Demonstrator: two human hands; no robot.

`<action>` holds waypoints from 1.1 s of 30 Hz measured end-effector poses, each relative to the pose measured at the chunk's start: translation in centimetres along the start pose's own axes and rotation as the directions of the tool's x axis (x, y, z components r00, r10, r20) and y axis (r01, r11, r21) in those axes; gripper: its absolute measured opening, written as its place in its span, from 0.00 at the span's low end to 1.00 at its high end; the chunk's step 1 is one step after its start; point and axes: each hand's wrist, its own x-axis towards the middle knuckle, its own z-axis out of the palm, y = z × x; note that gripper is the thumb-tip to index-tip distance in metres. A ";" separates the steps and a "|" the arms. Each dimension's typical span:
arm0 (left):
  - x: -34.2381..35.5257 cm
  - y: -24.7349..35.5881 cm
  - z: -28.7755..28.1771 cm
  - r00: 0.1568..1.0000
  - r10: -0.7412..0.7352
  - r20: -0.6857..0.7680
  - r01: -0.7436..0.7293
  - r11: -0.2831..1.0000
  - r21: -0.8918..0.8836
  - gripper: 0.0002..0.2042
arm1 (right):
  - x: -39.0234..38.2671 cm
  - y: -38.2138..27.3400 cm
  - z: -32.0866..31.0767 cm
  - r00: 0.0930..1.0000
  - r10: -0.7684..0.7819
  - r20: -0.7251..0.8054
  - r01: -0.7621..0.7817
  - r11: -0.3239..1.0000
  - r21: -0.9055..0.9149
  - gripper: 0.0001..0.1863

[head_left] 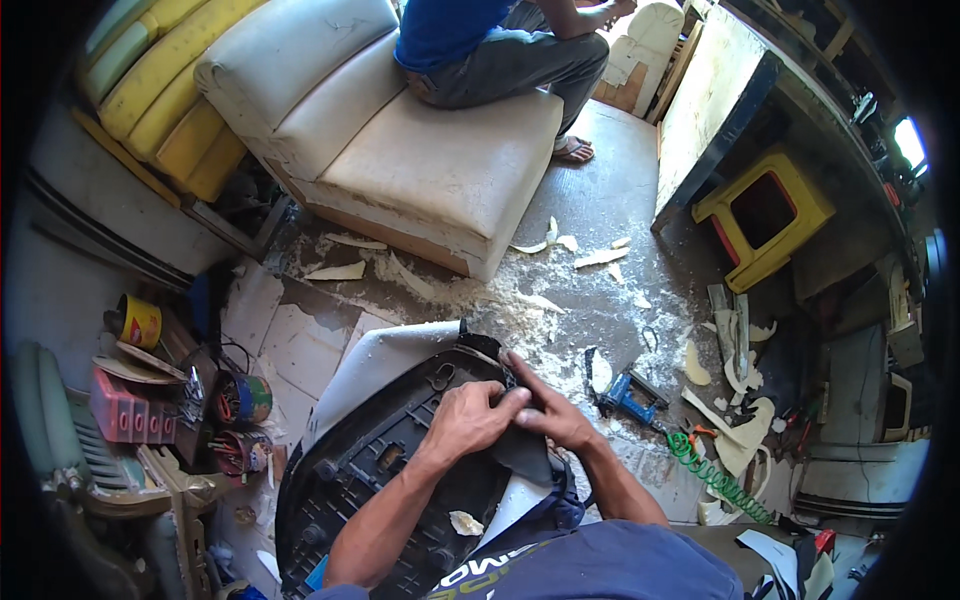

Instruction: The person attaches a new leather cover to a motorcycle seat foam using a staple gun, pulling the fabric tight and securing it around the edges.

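A black ribbed plastic seat base [375, 510] lies upside down near my body, with black covering [530, 460] backed in white along its edges. My left hand [465, 415] has its fingers bent and closed on the covering at the upper right edge of the base. Just right of it my right hand [555, 420] grips the same edge, index finger reaching along it and thumb beside the left one; what lies under the fingertips is partly hidden. A blue staple gun [630, 398] with a green coiled hose [700, 465] lies on the floor to the right.
Ahead, a person [480, 55] sits on a cream sofa [400, 190]. Foam scraps [600, 258] litter the floor. Yellow cushions [160, 90] stand at the upper left, tins [240, 398] and a pink organiser [130, 410] at left. A yellow stool [760, 270] is at right.
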 end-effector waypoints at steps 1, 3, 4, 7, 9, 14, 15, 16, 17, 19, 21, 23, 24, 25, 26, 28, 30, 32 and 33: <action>-0.4 0.1 -0.1 0.997 -0.079 0.014 0.080 0.988 -0.132 0.25 | 0.2 0.4 -0.5 0.999 0.034 -0.007 -0.031 0.980 0.195 0.49; -0.5 -1.4 1.8 0.989 0.083 -0.126 -0.090 0.995 -0.053 0.21 | 1.7 1.1 -2.2 0.988 0.135 -0.071 -0.106 0.943 0.314 0.47; -0.8 -2.0 2.2 0.965 0.189 -0.183 -0.188 0.982 0.024 0.20 | 3.1 0.2 -2.3 0.973 0.192 -0.125 -0.146 0.940 0.309 0.45; -1.7 -3.9 3.3 0.897 0.258 -0.360 -0.341 0.921 -0.188 0.18 | 7.4 -1.1 -0.9 0.987 0.164 0.001 -0.163 0.985 -0.061 0.46; -2.1 -4.1 4.2 0.875 0.250 -0.414 -0.365 0.904 -0.224 0.17 | 9.5 -1.4 0.0 0.952 0.257 0.165 -0.201 0.934 -0.294 0.45; -3.4 -4.8 5.1 0.839 0.225 -0.496 -0.416 0.852 -0.318 0.18 | 8.2 4.3 0.4 0.971 0.175 0.163 -0.208 0.955 0.213 0.37; -3.5 -4.9 4.9 0.829 0.246 -0.501 -0.439 0.843 -0.312 0.18 | 7.8 3.9 1.4 0.960 0.238 0.147 -0.279 0.808 0.519 0.39; -3.8 -4.6 4.7 0.822 0.258 -0.508 -0.451 0.839 -0.303 0.18 | 6.5 3.5 3.0 0.980 0.186 0.073 -0.175 0.628 0.758 0.37; -4.0 -3.6 4.5 0.813 0.290 -0.504 -0.479 0.825 -0.298 0.18 | 5.3 7.5 2.4 0.960 0.281 -0.020 -0.176 0.656 0.734 0.38; -4.6 -3.5 4.6 0.804 0.311 -0.507 -0.495 0.822 -0.282 0.18 | 3.9 11.4 2.2 0.929 0.366 -0.052 -0.196 0.606 0.771 0.39; -5.1 -3.6 4.6 0.786 0.321 -0.529 -0.505 0.827 -0.248 0.18 | 3.4 9.7 3.0 0.945 0.324 0.054 -0.209 0.466 0.860 0.40; -5.4 -3.3 4.5 0.764 0.326 -0.557 -0.534 0.803 -0.263 0.18 | 3.1 5.3 4.3 0.938 0.345 0.026 -0.212 0.512 0.832 0.40; -5.5 -3.1 4.5 0.754 0.327 -0.570 -0.548 0.791 -0.272 0.19 | 3.0 3.5 4.7 0.934 0.357 0.011 -0.214 0.535 0.817 0.39; -5.6 -2.9 4.5 0.744 0.352 -0.567 -0.571 0.776 -0.268 0.18 | 2.8 3.2 4.6 0.938 0.347 0.012 -0.212 0.545 0.811 0.40; -5.9 -2.9 4.3 0.738 0.378 -0.559 -0.588 0.767 -0.257 0.18 | 2.5 3.2 4.5 0.943 0.334 0.018 -0.208 0.544 0.813 0.41; -6.2 -2.6 4.2 0.726 0.432 -0.535 -0.614 0.758 -0.221 0.18 | 1.8 3.3 4.2 0.951 0.307 0.027 -0.198 0.541 0.817 0.43; -6.1 -1.9 4.0 0.708 0.498 -0.501 -0.648 0.740 -0.180 0.18 | 1.2 2.2 3.9 0.974 0.228 -0.010 -0.138 0.624 0.769 0.45; -5.6 -1.5 4.3 0.716 0.524 -0.462 -0.659 0.726 -0.197 0.17 | 0.8 0.5 3.1 0.994 0.083 -0.065 -0.021 0.760 0.650 0.50; -5.2 -1.5 4.5 0.722 0.537 -0.436 -0.655 0.733 -0.182 0.17 | 0.9 0.3 2.0 0.988 -0.135 -0.071 0.151 0.923 0.354 0.52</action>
